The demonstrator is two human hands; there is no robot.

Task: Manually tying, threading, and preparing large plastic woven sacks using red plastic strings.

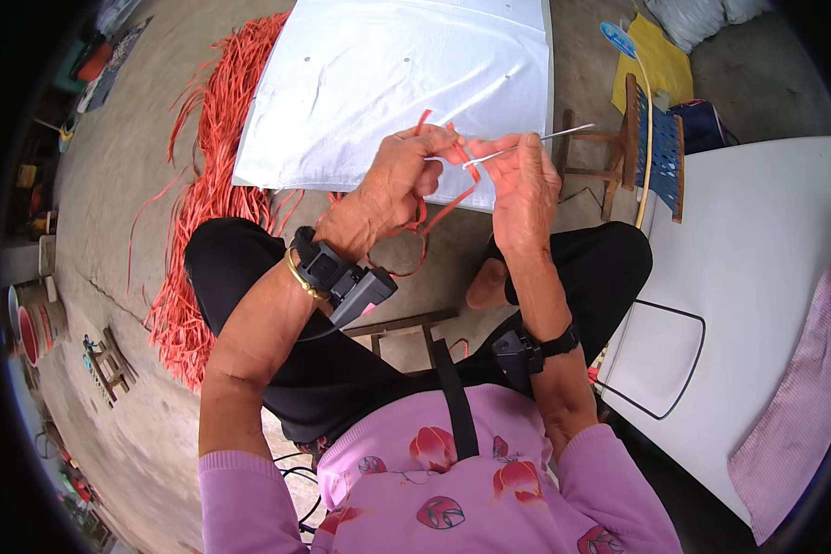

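Observation:
My left hand (399, 175) is closed in a pinch on a narrow orange-red strip (453, 204), whose short end sticks up above the fingers. Its long part loops down below both hands, over my lap. Between thumb and fingers, my right hand (524, 189) grips a thin metal crochet hook (571, 131). The hook's pale tip points left, beside the strip near my left fingertips. Whether the strip is caught on the tip is too small to tell. Both hands are raised close together, over the near edge of a white-covered surface (360, 106).
A large heap of orange-red strips (194, 277) lies on the floor at the left. To the right are a white panel-like surface (757, 277), a wooden chair with blue webbing (660, 148) and a yellow bag (660, 69). A small wooden stool (111, 365) stands far left.

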